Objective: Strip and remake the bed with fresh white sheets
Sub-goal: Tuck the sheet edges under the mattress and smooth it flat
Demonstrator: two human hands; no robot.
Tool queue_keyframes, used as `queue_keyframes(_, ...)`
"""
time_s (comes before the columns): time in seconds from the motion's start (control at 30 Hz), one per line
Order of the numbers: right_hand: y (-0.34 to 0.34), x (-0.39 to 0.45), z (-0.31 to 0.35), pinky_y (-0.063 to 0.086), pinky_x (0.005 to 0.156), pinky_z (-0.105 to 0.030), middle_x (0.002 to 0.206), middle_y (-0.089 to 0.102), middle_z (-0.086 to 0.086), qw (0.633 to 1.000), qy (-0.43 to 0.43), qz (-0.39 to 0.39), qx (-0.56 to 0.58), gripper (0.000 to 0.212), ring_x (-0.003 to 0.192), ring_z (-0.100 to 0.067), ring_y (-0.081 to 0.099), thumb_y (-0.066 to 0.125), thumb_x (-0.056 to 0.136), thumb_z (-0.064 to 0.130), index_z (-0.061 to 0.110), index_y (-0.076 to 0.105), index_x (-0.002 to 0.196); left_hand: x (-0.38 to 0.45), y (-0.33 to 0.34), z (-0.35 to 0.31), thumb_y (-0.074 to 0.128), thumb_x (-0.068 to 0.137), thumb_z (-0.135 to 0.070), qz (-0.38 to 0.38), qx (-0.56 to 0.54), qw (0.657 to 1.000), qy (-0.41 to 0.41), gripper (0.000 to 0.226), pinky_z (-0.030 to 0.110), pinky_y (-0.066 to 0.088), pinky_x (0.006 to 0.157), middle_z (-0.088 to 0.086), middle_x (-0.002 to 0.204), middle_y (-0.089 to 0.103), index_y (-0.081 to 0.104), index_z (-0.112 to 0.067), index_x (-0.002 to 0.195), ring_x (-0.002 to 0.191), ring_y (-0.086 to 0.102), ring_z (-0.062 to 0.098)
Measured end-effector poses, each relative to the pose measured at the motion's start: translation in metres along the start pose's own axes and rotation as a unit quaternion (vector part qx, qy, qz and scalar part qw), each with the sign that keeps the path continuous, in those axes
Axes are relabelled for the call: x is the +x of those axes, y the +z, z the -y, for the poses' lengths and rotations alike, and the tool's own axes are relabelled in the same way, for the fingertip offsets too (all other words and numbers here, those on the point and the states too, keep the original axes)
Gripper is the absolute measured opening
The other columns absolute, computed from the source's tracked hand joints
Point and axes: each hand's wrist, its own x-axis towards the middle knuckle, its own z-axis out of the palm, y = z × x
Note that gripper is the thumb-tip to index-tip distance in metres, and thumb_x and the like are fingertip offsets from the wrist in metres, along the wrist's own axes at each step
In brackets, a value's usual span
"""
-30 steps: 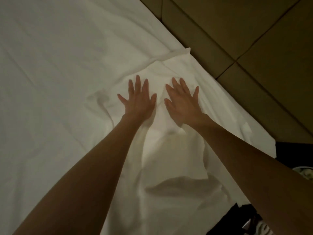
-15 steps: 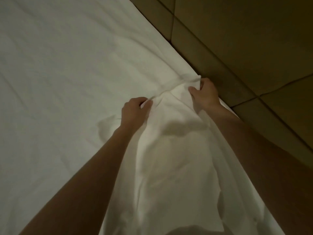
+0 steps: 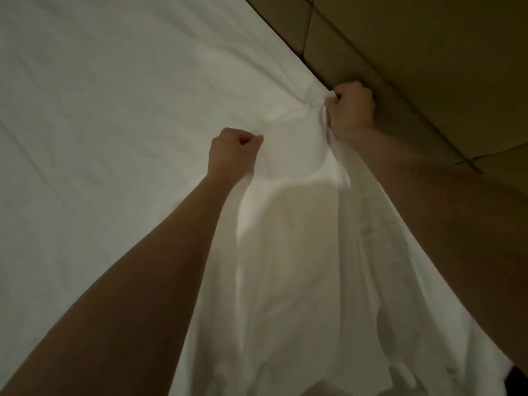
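- While a white sheet (image 3: 114,124) already lies flat over the bed, both hands work at its edge by the padded headboard (image 3: 428,52).
- Right hand (image 3: 351,110) grips bunched sheet; left hand (image 3: 233,152) is curled on a fold.
- Tucking and the other bedding seem left.

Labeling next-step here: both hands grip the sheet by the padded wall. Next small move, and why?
Probably pull the white sheet taut toward the padded headboard. The right hand grips its bunched edge at that panel, the left hand pinches it beside, and loose folds trail back between the arms.
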Motion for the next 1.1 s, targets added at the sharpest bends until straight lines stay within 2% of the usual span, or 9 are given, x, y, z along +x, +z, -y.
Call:
queue_keyframes(0.17, 0.001, -0.028, -0.013, 0.038, 0.097, -0.031, 0.131, 0.054, -0.011, 0.998, 0.019, 0.04, 0.05, 0.039, 0.122, -0.026, 0.05, 0.057, 0.094, 0.022, 0.006, 0.049, 0.129, -0.001, 0.0, -0.003, 0.06, 0.088, -0.03, 0.018, 0.003, 0.999, -0.035, 0.028, 0.027, 0.046, 0.065, 0.009, 0.071, 0.063, 0.069, -0.006, 0.079, 0.068, 0.059, 0.022)
queue_keyframes(0.33, -0.023, -0.085, -0.078, 0.037, 0.076, -0.023, 0.1, 0.058, -0.004, 0.994, 0.077, 0.049, 0.059, 0.025, 0.095, -0.017, 0.056, 0.062, 0.092, 0.023, 0.011, 0.057, 0.113, 0.001, 0.002, -0.009, 0.057, 0.088, -0.03, 0.026, 0.049, 0.996, -0.065, 0.029, 0.031, 0.049, 0.074, 0.015, 0.088, 0.069, 0.071, -0.003, 0.089, 0.088, 0.065, 0.029)
queue_keyframes(0.43, -0.035, -0.105, -0.101, 0.035, 0.069, -0.016, 0.087, 0.059, 0.0, 0.989, 0.094, 0.051, 0.097, 0.015, 0.083, -0.012, 0.054, 0.064, 0.089, 0.022, 0.013, 0.061, 0.101, 0.002, 0.003, -0.017, 0.062, 0.084, -0.035, 0.052, 0.005, 0.995, -0.089, 0.037, 0.033, 0.051, 0.087, 0.016, 0.105, 0.067, 0.068, -0.005, 0.103, 0.103, 0.063, 0.031)
queue_keyframes(0.5, -0.044, -0.117, -0.11, 0.036, 0.069, -0.016, 0.086, 0.06, -0.002, 0.986, 0.099, 0.045, 0.125, 0.015, 0.081, -0.012, 0.055, 0.066, 0.088, 0.021, 0.012, 0.062, 0.099, -0.006, 0.013, -0.029, 0.062, 0.088, -0.039, 0.031, 0.031, 0.996, -0.074, 0.056, 0.039, 0.041, 0.104, 0.015, 0.133, 0.052, 0.05, -0.005, 0.13, 0.125, 0.049, 0.03)
queue_keyframes(0.57, -0.054, -0.134, -0.118, 0.039, 0.065, -0.016, 0.082, 0.06, 0.0, 0.983, 0.102, 0.05, 0.147, 0.015, 0.074, -0.009, 0.055, 0.067, 0.086, 0.021, 0.013, 0.062, 0.098, -0.03, 0.028, -0.042, 0.06, 0.09, -0.039, -0.034, 0.131, 0.991, 0.009, 0.064, 0.045, 0.029, 0.11, 0.008, 0.146, 0.033, 0.033, -0.015, 0.142, 0.136, 0.031, 0.027)
queue_keyframes(0.67, -0.066, -0.167, -0.135, 0.041, 0.06, -0.009, 0.081, 0.06, 0.004, 0.972, 0.116, 0.072, 0.193, 0.013, 0.069, -0.002, 0.054, 0.067, 0.087, 0.019, 0.014, 0.062, 0.098, -0.079, 0.062, -0.059, 0.054, 0.093, -0.033, -0.014, 0.218, 0.95, 0.221, 0.059, 0.049, 0.029, 0.11, 0.002, 0.152, 0.027, 0.03, -0.021, 0.146, 0.138, 0.026, 0.025)
queue_keyframes(0.8, -0.084, -0.223, -0.166, 0.051, 0.063, -0.026, 0.078, 0.066, -0.001, 0.955, 0.154, 0.077, 0.242, 0.012, 0.068, -0.012, 0.061, 0.061, 0.089, 0.011, 0.02, 0.065, 0.082, -0.14, 0.114, -0.07, 0.044, 0.098, -0.02, 0.144, 0.3, 0.856, 0.396, 0.05, 0.048, 0.02, 0.115, -0.003, 0.153, 0.03, 0.033, -0.025, 0.147, 0.142, 0.023, 0.018)
queue_keyframes(0.93, -0.085, -0.288, -0.197, 0.043, 0.049, -0.014, 0.062, 0.061, 0.006, 0.944, 0.202, 0.092, 0.243, 0.023, 0.048, 0.001, 0.053, 0.06, 0.089, 0.008, 0.019, 0.066, 0.07, -0.168, 0.145, -0.065, 0.042, 0.095, -0.007, 0.261, 0.413, 0.764, 0.421, 0.055, 0.05, 0.009, 0.115, -0.003, 0.156, 0.024, 0.034, -0.027, 0.146, 0.145, 0.013, 0.017)
queue_keyframes(1.1, -0.084, -0.327, -0.217, 0.042, 0.069, -0.015, 0.075, 0.064, 0.014, 0.944, 0.206, 0.111, 0.234, 0.01, 0.072, 0.001, 0.058, 0.066, 0.089, 0.025, 0.018, 0.071, 0.086, -0.172, 0.149, -0.08, 0.044, 0.097, -0.02, 0.206, 0.467, 0.72, 0.47, 0.032, 0.043, 0.023, 0.107, 0.003, 0.131, 0.046, 0.05, -0.023, 0.129, 0.126, 0.039, 0.022)
